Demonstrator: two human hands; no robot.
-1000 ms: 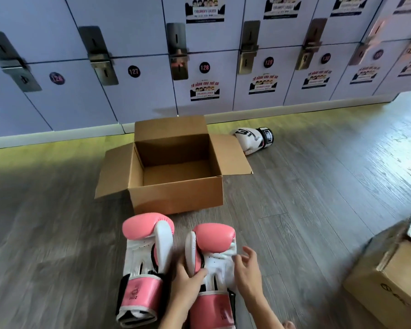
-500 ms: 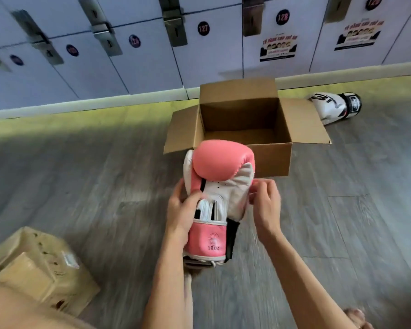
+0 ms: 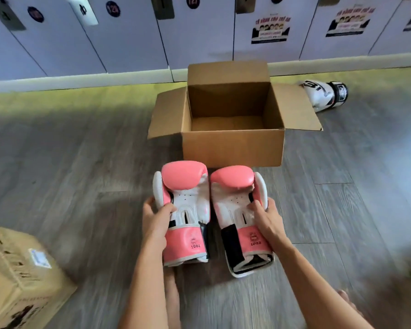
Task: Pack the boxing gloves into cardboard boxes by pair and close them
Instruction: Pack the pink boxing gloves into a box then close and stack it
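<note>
Two pink gloves sit side by side, just in front of the open box (image 3: 233,148) — the left hand (image 3: 156,222) grips the left glove (image 3: 185,210), the right hand (image 3: 267,220) grips the right glove (image 3: 235,210).

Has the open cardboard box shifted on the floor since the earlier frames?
No. The open cardboard box stands below the locker seam right of door 127, white glove beside its right flap, as before.

The taped box (image 3: 22,276) runs off the left edge — the white glove (image 3: 328,93) hides partly behind the open box's flap (image 3: 294,110).
</note>
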